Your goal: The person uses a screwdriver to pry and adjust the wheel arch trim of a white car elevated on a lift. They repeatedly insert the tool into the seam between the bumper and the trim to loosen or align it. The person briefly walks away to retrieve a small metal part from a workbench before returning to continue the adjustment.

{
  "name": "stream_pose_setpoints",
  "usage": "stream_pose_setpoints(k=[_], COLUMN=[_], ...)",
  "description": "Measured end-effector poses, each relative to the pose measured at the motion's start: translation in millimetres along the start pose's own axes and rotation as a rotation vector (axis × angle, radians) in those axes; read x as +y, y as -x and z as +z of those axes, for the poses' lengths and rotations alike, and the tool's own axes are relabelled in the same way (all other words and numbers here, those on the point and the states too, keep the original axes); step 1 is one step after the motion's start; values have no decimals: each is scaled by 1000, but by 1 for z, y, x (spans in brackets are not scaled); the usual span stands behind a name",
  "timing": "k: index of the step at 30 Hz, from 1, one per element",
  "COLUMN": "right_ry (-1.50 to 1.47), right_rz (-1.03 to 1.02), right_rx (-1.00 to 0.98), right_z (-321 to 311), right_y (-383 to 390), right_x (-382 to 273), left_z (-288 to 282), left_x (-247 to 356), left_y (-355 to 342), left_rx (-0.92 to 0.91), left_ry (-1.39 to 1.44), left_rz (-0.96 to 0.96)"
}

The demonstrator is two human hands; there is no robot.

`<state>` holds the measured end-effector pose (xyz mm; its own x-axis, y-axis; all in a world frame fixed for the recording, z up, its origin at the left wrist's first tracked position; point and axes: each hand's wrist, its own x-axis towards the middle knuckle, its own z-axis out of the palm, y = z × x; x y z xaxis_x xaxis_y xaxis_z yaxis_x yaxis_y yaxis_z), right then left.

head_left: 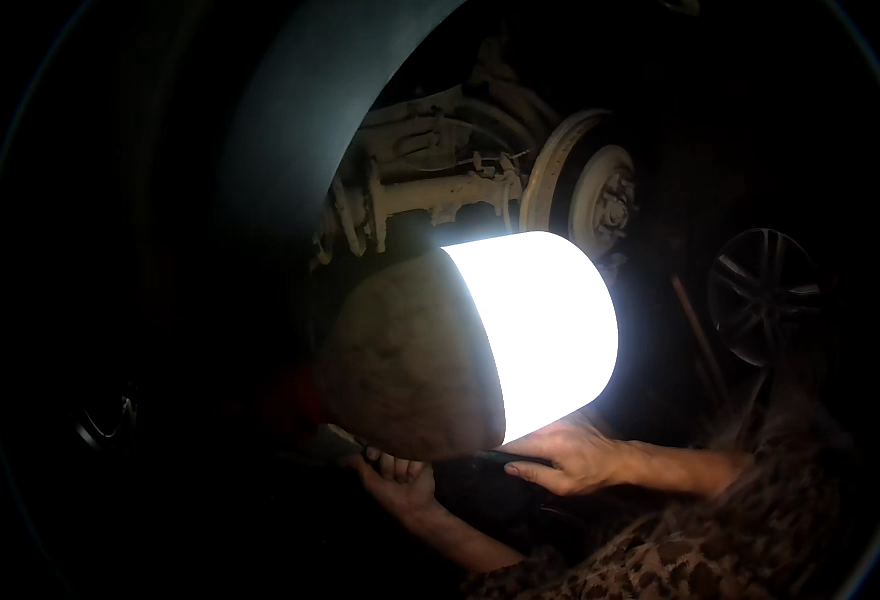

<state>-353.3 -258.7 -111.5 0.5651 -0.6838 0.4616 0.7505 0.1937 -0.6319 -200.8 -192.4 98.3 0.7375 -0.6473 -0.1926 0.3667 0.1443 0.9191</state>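
A large lit bulb lamp (545,335), glowing white with a dark rounded base, fills the middle of the view and covers part of both hands. Just below its lit edge, my right hand (565,460) is closed around a slim dark-green handle (500,457); the rest of that item is hidden behind the lamp. Under the lamp's base is my left hand (400,485), fingers curled up and closed. What it grips is hidden by the lamp and the dark. Both forearms, in patterned sleeves (690,545), reach in from the lower right.
Behind the lamp, a vehicle's brake disc and hub (600,195) and dusty suspension arm (440,195) show. A smooth curved panel (310,110) arches at upper left. A spoked wheel (765,295) and a thin brown rod (698,325) stand at right. Elsewhere is dark.
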Motion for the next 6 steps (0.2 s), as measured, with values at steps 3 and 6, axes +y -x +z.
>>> stream_pose_setpoints(k=[3,6], right_ry=[-1,-12], right_rz=[6,10], right_rx=[-25,-23], right_z=[-5,-6], right_y=[-3,-4], right_x=[-3,0], left_z=[-12,-18], left_x=[6,5], left_y=[5,-1], left_rx=[-21,-80], left_ry=[12,-1], left_rz=[-25,-21])
